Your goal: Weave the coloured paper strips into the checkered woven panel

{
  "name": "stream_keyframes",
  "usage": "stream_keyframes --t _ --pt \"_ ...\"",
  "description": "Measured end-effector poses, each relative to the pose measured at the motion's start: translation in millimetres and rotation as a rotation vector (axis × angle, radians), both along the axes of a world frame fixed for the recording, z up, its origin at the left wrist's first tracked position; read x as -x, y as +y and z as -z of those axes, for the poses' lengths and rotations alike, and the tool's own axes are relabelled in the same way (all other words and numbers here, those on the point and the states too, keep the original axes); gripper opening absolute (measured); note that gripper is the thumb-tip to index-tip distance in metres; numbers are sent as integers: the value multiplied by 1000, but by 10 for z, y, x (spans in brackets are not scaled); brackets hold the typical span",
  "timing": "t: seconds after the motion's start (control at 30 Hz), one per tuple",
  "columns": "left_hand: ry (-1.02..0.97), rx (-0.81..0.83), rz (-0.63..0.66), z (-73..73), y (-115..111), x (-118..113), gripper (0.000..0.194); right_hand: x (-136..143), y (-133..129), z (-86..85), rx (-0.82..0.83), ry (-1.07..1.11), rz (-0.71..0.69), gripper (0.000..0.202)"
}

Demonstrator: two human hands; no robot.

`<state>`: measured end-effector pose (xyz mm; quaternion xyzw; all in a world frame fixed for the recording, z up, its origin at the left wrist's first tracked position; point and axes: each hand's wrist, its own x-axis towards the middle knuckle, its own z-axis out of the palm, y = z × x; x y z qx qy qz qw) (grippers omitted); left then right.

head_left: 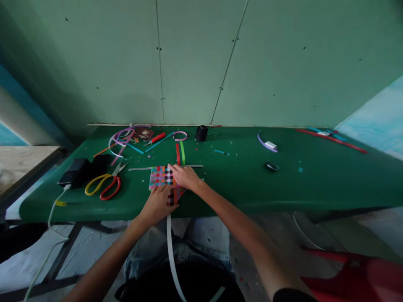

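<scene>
A small woven piece [156, 176] of many-coloured flat strips lies near the front edge of the green table. My left hand [159, 203] grips its lower part, thumb and fingers apart on the weave. At the upper right edge, my right hand [186, 177] has its bent fingertips closed on the weave; what lies under them is partly hidden. A long white strip [171, 251] hangs from below my left hand toward my lap. Red [178, 153] and green strips [182, 152] stick out beyond the far edge. A pale strip [138, 169] juts out sideways.
Left of the weave lie red-and-yellow-handled scissors [110, 181] and a black device [75, 171] with a white cable. Behind are loose curled strips [121, 138], a red-handled cutter [158, 137] and a black spool [201, 133]. A dark oval object [271, 166] sits to the right.
</scene>
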<state>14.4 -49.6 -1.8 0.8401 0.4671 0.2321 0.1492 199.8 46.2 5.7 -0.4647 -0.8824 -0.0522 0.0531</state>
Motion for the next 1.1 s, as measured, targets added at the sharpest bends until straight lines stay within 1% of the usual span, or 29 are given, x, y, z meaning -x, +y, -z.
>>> stream_keyframes --t 0.03,0.17,0.23,0.3,0.37,0.47,0.57,0.63,0.73,0.8,0.9,1.1 --pt "-17 8 -1 1 2 1 48 -2 0 2 -2 3 -2 55" --pt "-127 26 22 -14 -3 1 25 -13 -3 2 3 16 -11 54" --pt "-172 36 10 -33 9 8 19 -18 -8 -6 9 28 -12 53" --pt "-198 36 -25 -56 38 25 21 -20 -17 -18 13 34 -9 52" --pt "-214 34 -33 -82 75 48 24 -19 -27 -35 15 28 -3 51" --pt "-238 43 17 -118 123 78 23 -16 -41 -63 11 4 -2 50" --pt "-273 40 46 -122 145 93 23 -12 -51 -84 11 -17 3 49" --pt "-239 15 97 -96 148 103 22 -8 -57 -90 14 -25 13 49" --pt "-81 -65 223 -26 140 131 19 -3 -65 -86 9 -17 17 49" --pt "-2 -115 270 17 133 153 16 -2 -71 -80 0 -4 17 47" --pt "35 -138 277 41 130 173 15 -4 -75 -68 -6 6 18 46" --pt "29 -105 262 -5 131 150 14 -10 -65 -30 -1 1 19 52"
